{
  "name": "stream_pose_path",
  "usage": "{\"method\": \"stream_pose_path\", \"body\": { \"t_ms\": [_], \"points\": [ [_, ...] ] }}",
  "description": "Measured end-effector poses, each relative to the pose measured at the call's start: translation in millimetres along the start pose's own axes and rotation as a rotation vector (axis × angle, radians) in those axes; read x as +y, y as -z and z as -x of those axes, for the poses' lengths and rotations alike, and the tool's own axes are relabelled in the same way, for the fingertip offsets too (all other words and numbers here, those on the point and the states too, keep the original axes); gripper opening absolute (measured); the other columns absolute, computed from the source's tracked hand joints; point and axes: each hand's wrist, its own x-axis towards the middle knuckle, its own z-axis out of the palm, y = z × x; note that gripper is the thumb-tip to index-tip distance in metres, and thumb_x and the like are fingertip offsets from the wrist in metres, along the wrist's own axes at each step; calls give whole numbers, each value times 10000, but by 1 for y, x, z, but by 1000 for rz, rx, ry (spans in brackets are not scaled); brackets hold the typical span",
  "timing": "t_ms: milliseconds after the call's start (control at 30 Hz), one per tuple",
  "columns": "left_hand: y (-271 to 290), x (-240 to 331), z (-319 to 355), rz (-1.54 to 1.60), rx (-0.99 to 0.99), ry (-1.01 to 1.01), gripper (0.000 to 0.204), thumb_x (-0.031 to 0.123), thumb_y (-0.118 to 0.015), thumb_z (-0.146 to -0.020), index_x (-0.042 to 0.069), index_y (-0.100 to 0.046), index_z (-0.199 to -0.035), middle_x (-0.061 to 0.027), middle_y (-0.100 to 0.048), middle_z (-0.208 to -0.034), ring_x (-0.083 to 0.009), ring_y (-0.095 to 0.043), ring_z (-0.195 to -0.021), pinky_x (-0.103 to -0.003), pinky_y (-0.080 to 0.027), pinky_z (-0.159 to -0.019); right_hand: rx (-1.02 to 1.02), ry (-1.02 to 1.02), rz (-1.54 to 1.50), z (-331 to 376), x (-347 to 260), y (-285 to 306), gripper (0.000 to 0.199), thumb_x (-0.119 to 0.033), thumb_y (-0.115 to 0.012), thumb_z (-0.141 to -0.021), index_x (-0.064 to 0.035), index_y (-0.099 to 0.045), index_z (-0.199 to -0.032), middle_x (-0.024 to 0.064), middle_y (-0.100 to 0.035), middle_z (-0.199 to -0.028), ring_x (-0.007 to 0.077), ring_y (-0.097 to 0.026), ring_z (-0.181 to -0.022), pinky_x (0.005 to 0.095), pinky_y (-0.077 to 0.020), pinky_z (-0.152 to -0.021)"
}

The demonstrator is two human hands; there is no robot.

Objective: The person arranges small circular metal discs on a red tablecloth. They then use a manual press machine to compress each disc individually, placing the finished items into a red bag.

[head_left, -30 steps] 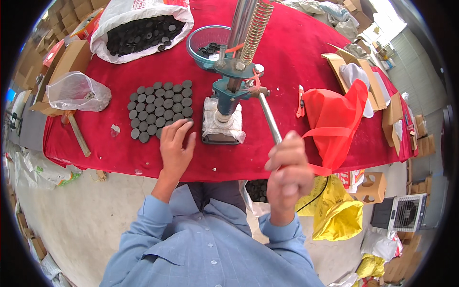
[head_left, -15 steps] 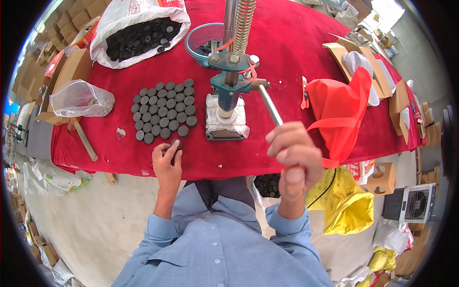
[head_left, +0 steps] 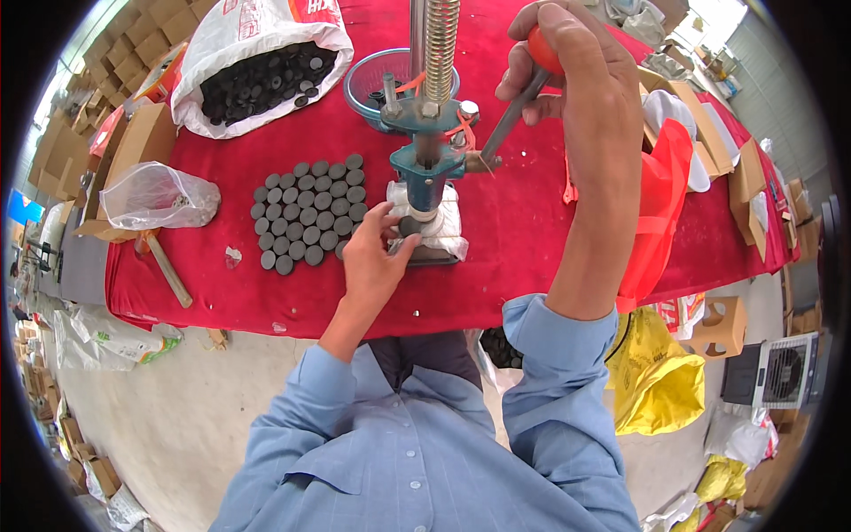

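Observation:
My left hand [head_left: 374, 262] pinches a small black disc [head_left: 409, 227] between thumb and fingers, under the head of a green hand press [head_left: 417, 161]. The disc is at the front of the press base, which is wrapped in white plastic [head_left: 449, 217]. My right hand [head_left: 585, 75] is closed round the red ball knob [head_left: 542, 51] of the press lever [head_left: 512, 122], with the lever slanting up and away. Left of the press, many similar dark discs [head_left: 308, 215] lie flat in close rows on the red cloth.
A white sack [head_left: 208, 80] of black discs lies open at the far left; a blue-green basket [head_left: 356, 89] stands behind the press. Leftward are a clear plastic bag [head_left: 160, 197] and a hammer [head_left: 167, 270]. A red bag [head_left: 660, 213] and cardboard boxes [head_left: 749, 199] sit at right.
My left hand has moved from the front of the disc rows rightward to the press, carrying a disc. My right hand has gone up and away, swinging the lever upward.

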Motion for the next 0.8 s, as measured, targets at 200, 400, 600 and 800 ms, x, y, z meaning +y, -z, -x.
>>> {"method": "stream_pose_path", "body": {
  "t_ms": [200, 400, 600, 800],
  "points": [
    [-20, 3, -17, -20, 27, -142, 638, 97, -899, -782, 34, -603, -1343, -98, -748, -1011, -244, -674, -857, -389, -558, -771, -16, 70, 48, 15, -2, 2, 299, -275, -512, -1052, -15, -655, -1021, 64, -635, -759, 139, -638, -655, 258, -444, -523],
    [-22, -4, -13, 49, 42, -96, 670, 115, -909, -789, 33, -596, -1375, -107, -756, -1089, -257, -675, -875, -398, -561, -775, 11, 265, -110, 53, 16, 2, 251, -212, -547, -1053, -2, -677, -1010, 12, -630, -756, 51, -562, -635, 232, -429, -551],
    [2, -9, -7, -232, 92, -310, 482, 103, -858, -818, 37, -684, -1262, -94, -742, -1157, -269, -660, -1008, -405, -522, -868, 3, 586, -99, 113, 52, 6, 230, -210, -566, -1037, 6, -640, -1020, 115, -635, -825, 243, -638, -709, 337, -512, -634],
    [34, -40, 19, -543, -24, -225, 380, 112, -805, -853, 72, -740, -1225, -83, -628, -1291, -308, -579, -1143, -453, -456, -933, -42, 530, 109, 212, 107, 17, 223, -285, -631, -1044, -79, -553, -1079, 159, -654, -1003, 412, -675, -1072, 475, -595, -806]
  ]
}}
